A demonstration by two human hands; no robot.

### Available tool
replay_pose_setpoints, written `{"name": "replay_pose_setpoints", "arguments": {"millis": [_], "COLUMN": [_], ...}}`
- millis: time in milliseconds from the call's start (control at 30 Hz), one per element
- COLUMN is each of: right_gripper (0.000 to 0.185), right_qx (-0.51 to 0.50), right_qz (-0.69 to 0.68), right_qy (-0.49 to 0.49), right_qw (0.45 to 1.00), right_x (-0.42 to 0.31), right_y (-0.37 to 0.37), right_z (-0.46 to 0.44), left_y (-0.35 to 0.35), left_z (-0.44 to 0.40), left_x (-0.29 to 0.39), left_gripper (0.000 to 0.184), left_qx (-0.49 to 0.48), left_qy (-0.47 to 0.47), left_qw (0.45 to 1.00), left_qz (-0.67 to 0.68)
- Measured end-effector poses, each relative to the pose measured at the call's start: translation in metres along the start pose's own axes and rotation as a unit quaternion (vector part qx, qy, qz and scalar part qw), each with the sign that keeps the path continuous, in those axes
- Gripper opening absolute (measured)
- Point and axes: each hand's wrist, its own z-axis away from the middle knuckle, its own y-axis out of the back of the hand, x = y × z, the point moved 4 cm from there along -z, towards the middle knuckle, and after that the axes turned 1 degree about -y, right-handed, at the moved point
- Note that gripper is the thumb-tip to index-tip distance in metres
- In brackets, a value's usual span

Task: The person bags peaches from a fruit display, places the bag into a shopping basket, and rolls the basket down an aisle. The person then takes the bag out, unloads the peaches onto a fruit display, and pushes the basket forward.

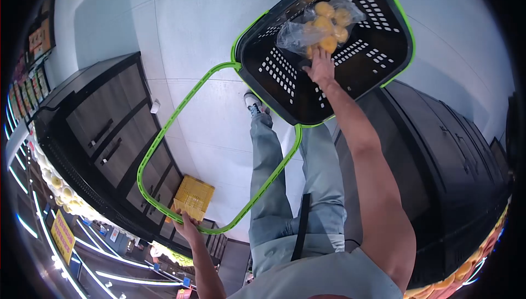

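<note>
A black basket (350, 80) with a green rim hangs tilted in front of the legs. Inside it lies a clear plastic bag (296, 37) with several round yellow-orange fruits (323, 24). My right hand (321, 68) reaches into the basket, its fingertips at the lowest fruits; whether it grips them is hard to see. The basket's long green handle (164, 129) swings out to the left, and my left hand (187, 226) is closed round its far end.
Dark display cabinets stand on the left (109, 129) and right (438, 140), with produce along their tops. A yellow crate (194, 196) sits on the floor by the left cabinet. A yellow sign (63, 235) is at lower left. One shoe (252, 102) shows below the basket.
</note>
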Motion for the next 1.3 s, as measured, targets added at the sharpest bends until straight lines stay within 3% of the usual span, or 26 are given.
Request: {"name": "replay_pose_setpoints", "arguments": {"millis": [100, 233, 300, 333, 400, 433, 500, 600, 800, 867, 1000, 1300], "right_gripper": [0.103, 0.101, 0.077, 0.077, 0.053, 0.053, 0.039, 0.037, 0.039, 0.037, 0.035, 0.026], "right_qx": [0.036, 0.067, 0.011, 0.009, -0.012, -0.008, -0.163, -0.171, -0.048, -0.058, -0.046, 0.103], "right_qz": [0.053, 0.073, 0.173, 0.173, 0.258, 0.259, 0.126, 0.116, 0.027, -0.068, -0.204, -0.381], "right_qy": [0.014, 0.073, 0.053, 0.056, 0.101, 0.099, 0.091, 0.097, 0.035, -0.057, 0.016, -0.030], "right_qw": [0.998, 0.992, 0.983, 0.983, 0.961, 0.961, 0.974, 0.974, 0.998, 0.994, 0.978, 0.919], "right_x": [-0.003, -0.020, -0.027, -0.020, -0.002, 0.006, 0.015, 0.033, 0.052, 0.050, 0.000, -0.070], "right_y": [-0.007, -0.011, -0.018, -0.029, -0.049, -0.056, -0.068, -0.070, -0.047, -0.054, -0.030, 0.114], "right_z": [-0.049, -0.092, -0.099, -0.108, -0.126, -0.127, -0.120, -0.081, -0.056, -0.054, -0.052, 0.057], "left_y": [-0.003, -0.008, -0.007, -0.006, -0.014, -0.016, -0.015, -0.008, -0.022, -0.031, -0.062, -0.140], "left_z": [0.013, 0.010, 0.008, 0.006, -0.011, -0.018, -0.026, -0.032, -0.061, -0.072, -0.100, -0.153], "left_x": [-0.016, -0.036, -0.036, -0.036, -0.034, -0.031, -0.022, -0.004, 0.017, 0.020, 0.058, 0.149], "left_gripper": [0.028, 0.028, 0.028, 0.028, 0.025, 0.022, 0.022, 0.020, 0.017, 0.017, 0.019, 0.015], "left_qx": [0.030, 0.052, 0.074, 0.077, 0.040, 0.031, 0.016, -0.015, -0.046, -0.074, -0.094, -0.219], "left_qy": [0.029, 0.057, 0.064, 0.065, 0.048, 0.033, 0.010, -0.021, -0.032, -0.066, -0.102, -0.146], "left_qw": [0.999, 0.997, 0.994, 0.994, 0.998, 0.998, 0.998, 0.993, 0.994, 0.991, 0.985, 0.960], "left_qz": [-0.006, -0.015, -0.045, -0.046, -0.018, -0.032, -0.064, -0.115, -0.092, -0.094, -0.100, -0.096]}}
